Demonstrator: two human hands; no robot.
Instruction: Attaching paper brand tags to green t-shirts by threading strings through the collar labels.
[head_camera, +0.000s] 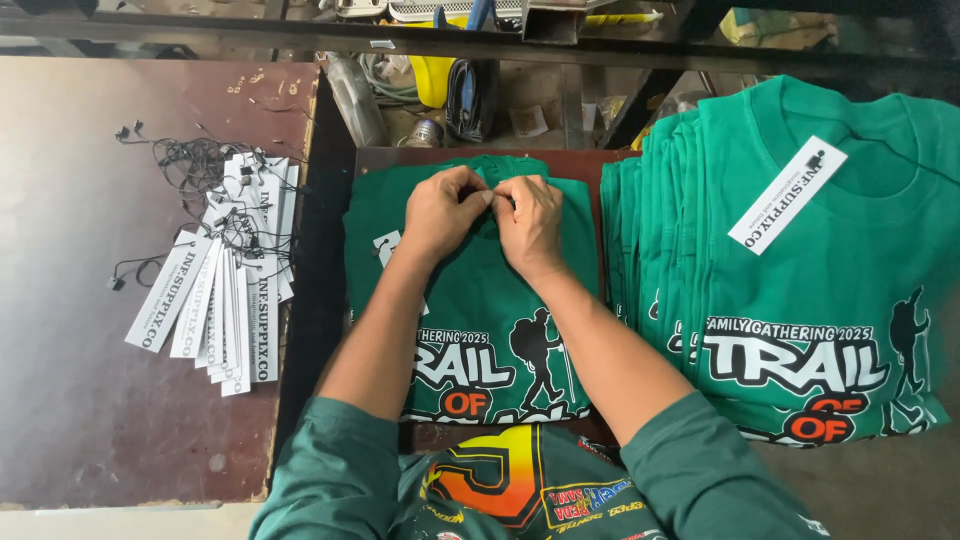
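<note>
A folded green t-shirt (470, 300) with a white and orange print lies on a small dark board in front of me. My left hand (440, 212) and my right hand (530, 225) meet at its collar, fingertips pinched together on something small there, which is mostly hidden by the fingers. A white paper tag (388, 250) peeks out under my left wrist.
A stack of several folded green t-shirts (800, 270) stands on the right, the top one bearing a white tag (787, 194). On the brown table (90, 400) at left lies a fan of white tags with black strings (225, 270). Clutter fills the gap behind.
</note>
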